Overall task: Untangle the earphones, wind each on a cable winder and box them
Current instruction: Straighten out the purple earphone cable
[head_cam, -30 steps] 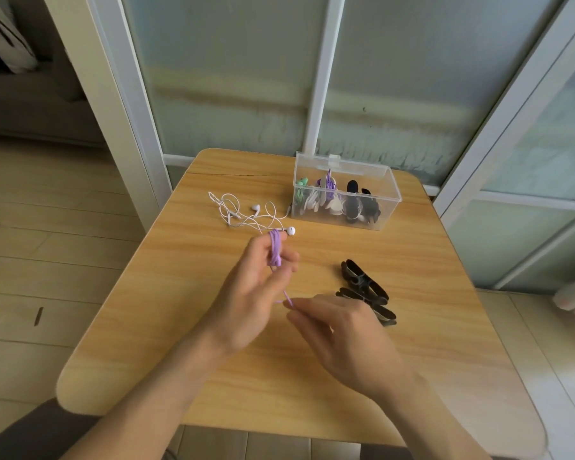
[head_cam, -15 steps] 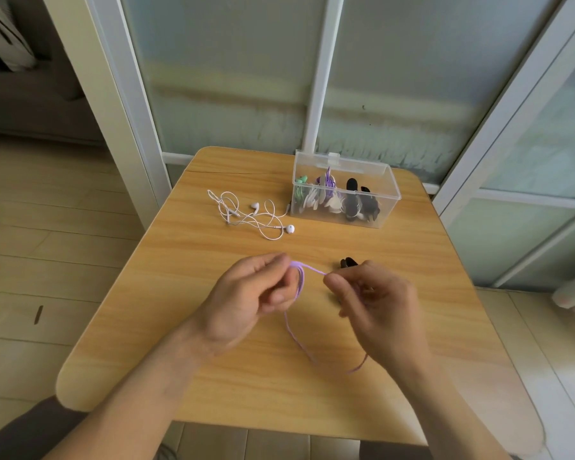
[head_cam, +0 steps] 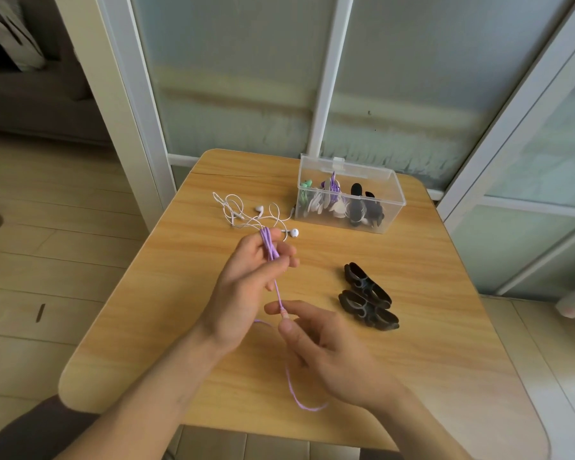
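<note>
Purple earphone cable [head_cam: 268, 248] wound around raised fingers.

Hands over the table [head_cam: 146, 327], box at the back.
The left hand [head_cam: 246, 287] holds a cable [head_cam: 269, 249] running down to the right hand [head_cam: 326, 346]. Behind them lie loose earphones [head_cam: 253, 215], the box [head_cam: 351, 195] to their right; two winders [head_cam: 367, 297] lie right of the hands.

Wooden table [head_cam: 445, 267] before frosted glass panels [head_cam: 246, 78], tiled floor [head_cam: 47, 260].
</note>
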